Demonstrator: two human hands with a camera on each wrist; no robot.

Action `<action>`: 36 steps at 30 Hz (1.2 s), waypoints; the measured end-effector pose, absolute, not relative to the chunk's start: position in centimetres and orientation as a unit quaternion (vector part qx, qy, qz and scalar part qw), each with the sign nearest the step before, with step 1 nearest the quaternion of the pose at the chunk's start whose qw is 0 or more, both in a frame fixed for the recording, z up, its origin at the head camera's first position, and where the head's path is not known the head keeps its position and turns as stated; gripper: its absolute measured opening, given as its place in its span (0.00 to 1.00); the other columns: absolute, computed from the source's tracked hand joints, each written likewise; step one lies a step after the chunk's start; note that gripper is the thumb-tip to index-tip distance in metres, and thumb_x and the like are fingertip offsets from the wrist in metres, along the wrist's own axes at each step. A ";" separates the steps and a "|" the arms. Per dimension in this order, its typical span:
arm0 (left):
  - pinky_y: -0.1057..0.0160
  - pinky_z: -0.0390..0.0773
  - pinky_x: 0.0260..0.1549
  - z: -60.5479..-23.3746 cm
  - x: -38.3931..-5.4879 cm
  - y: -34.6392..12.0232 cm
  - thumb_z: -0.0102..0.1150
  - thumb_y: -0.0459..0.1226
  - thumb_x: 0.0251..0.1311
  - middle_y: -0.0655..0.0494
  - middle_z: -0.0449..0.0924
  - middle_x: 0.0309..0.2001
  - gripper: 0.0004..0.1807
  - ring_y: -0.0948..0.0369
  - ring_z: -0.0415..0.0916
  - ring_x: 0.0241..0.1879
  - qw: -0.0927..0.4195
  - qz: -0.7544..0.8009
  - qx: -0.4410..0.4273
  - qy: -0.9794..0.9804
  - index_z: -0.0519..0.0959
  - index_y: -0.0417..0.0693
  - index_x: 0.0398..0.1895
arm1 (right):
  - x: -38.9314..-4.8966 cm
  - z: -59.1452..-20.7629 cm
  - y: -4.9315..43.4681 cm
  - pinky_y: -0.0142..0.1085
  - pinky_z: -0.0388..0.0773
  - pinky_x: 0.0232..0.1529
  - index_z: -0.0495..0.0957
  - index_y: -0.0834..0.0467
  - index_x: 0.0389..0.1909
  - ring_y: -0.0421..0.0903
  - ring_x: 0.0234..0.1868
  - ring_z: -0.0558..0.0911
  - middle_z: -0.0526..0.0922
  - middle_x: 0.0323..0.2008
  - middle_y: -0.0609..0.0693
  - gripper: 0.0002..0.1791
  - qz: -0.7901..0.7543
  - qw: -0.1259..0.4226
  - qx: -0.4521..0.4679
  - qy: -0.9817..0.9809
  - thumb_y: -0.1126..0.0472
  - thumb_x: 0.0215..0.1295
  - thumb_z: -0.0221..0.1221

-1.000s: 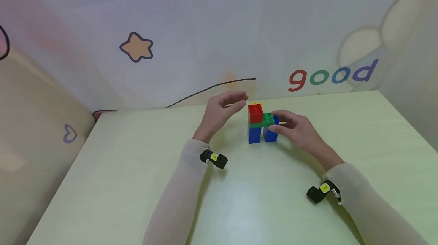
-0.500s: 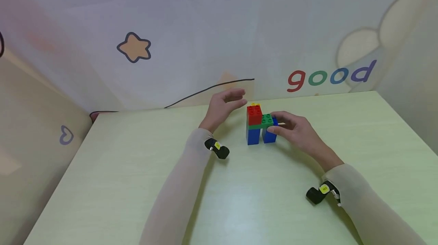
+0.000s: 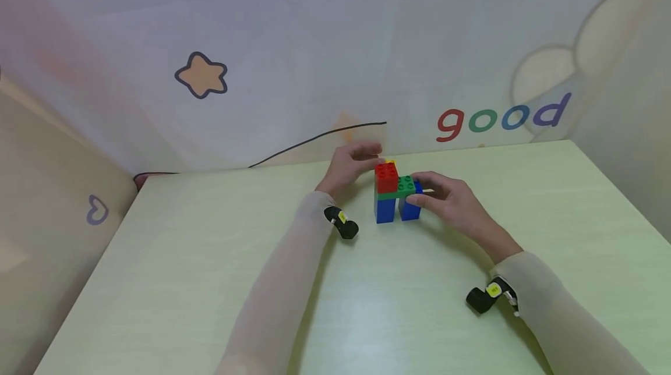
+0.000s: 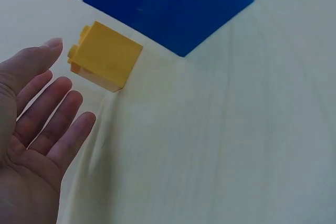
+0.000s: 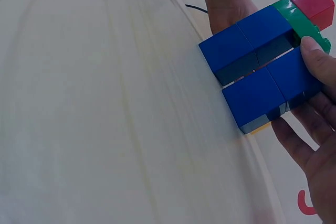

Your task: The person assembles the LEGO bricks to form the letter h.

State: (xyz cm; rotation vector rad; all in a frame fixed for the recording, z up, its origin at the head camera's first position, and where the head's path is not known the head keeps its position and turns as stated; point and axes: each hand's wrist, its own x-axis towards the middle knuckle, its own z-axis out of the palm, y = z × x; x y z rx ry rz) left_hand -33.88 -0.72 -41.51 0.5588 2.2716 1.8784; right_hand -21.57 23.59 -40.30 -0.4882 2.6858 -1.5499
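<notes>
A small toy-brick structure stands on the table, with two legs of stacked blue bricks, a green brick bridging them and a red brick on top at the left. My right hand pinches its right leg; in the right wrist view the thumb lies on the upper blue brick. Behind the structure is a yellow brick, mostly hidden in the head view. My left hand is at the back left, fingers loosely extended. In the left wrist view its fingers are near the yellow brick, apparently apart from it.
The pale table ends at a printed cloth backdrop just behind the bricks. A small black camera sits on the left wrist and another camera on the right wrist.
My left hand has moved right, close behind the structure's left side. The right hand keeps its pinch on the right leg. The whole head view has shifted slightly.
</notes>
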 end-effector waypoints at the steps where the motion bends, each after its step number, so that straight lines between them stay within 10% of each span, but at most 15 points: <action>1: 0.61 0.82 0.58 -41.6 -33.9 -0.6 0.70 0.31 0.69 0.43 0.84 0.61 0.22 0.53 0.84 0.57 0.073 0.625 0.186 0.755 0.82 0.39 0.65 | -21.6 -40.3 23.5 0.48 0.79 0.63 0.75 0.61 0.72 0.61 0.66 0.80 0.81 0.63 0.60 0.28 -0.494 0.001 -0.156 0.855 0.56 0.76 0.66; 36: 0.59 0.80 0.60 -42.0 -33.3 -1.9 0.70 0.36 0.70 0.58 0.87 0.55 0.20 0.58 0.83 0.56 0.078 0.619 0.154 0.766 0.85 0.49 0.64 | -21.6 -40.2 23.3 0.53 0.78 0.64 0.74 0.61 0.72 0.61 0.66 0.80 0.80 0.64 0.61 0.28 -0.489 0.003 -0.143 0.860 0.57 0.76 0.66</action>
